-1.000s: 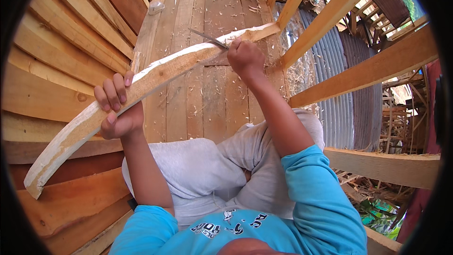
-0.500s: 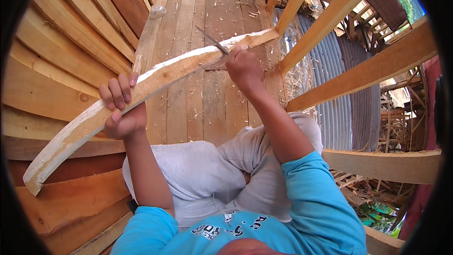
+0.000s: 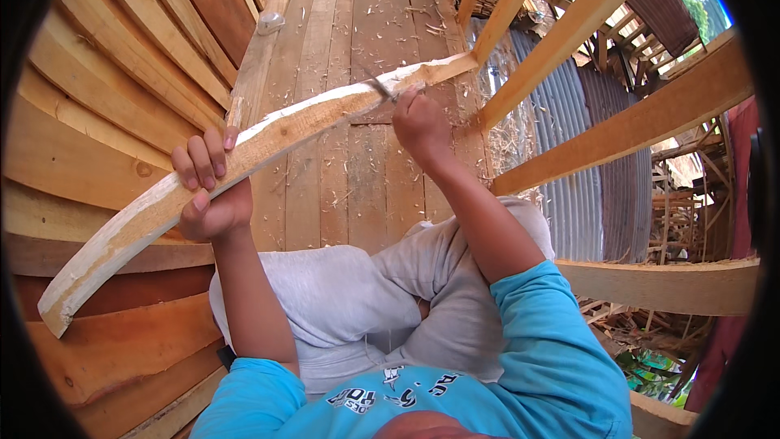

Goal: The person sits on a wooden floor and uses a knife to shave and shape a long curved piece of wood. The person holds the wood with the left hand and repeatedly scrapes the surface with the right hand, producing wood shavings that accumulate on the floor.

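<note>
Curved timber point(image 3: 301, 120), one length, pale shaved upper edge, tan rough face: lies aslant from 8 o'clock to 1 o'clock, its far end at a wooden upright point(image 3: 517, 4); contact there cannot be confirmed. Left hand point(image 3: 219, 211), at 9 o'clock: wrapped round the timber, fingers over the upper edge, thumb on the near side. Right hand point(image 3: 421, 122), at 1 o'clock: clenched, apparently about the handle of a narrow dark blade point(image 3: 382, 87); handle hidden. Blade crosses the timber toward 11 o'clock, outer end blurred. Floorboards point(image 3: 370, 187), at 12 o'clock, strewn with curled shavings point(image 3: 436, 30); small clear container point(image 3: 270, 23) on them at 11 o'clock. Corrugated sheets point(image 3: 569, 162), at 3 o'clock, beyond the uprights. Step in hand, by judgement: paring the timber's upper edge near its far end, that edge mostly pale and cut. Next move, by judgement: calls for a firm left hold, the blade kept at a shallow angle, even pressure, and fingers clear of the cutting line; too steep a bite could gouge the edge.
</note>
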### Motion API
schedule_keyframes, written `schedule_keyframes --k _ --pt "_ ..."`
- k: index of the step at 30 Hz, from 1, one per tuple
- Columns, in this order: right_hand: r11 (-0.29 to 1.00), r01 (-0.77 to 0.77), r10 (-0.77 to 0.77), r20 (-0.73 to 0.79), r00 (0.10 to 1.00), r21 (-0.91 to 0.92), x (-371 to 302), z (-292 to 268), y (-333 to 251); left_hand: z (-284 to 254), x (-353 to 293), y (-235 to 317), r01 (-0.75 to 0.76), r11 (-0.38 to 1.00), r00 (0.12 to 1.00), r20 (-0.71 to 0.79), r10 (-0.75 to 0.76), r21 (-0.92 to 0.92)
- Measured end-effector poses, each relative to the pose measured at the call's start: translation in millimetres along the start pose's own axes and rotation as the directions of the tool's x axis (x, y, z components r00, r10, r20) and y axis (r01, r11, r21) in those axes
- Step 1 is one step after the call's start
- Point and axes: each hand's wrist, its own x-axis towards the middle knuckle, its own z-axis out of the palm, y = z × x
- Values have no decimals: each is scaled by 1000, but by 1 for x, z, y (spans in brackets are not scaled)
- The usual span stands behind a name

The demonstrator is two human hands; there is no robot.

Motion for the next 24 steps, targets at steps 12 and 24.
schedule_keyframes --k 12,24 --pt "983 -164 177 -217 960 77 38 12 45 9 1 -3 1 1000 1000 -9 -1 16" --pt "1000 24 -24 13 1000 5 11 16 12 -2 -2 5 -19 999 1000 -14 20 41"
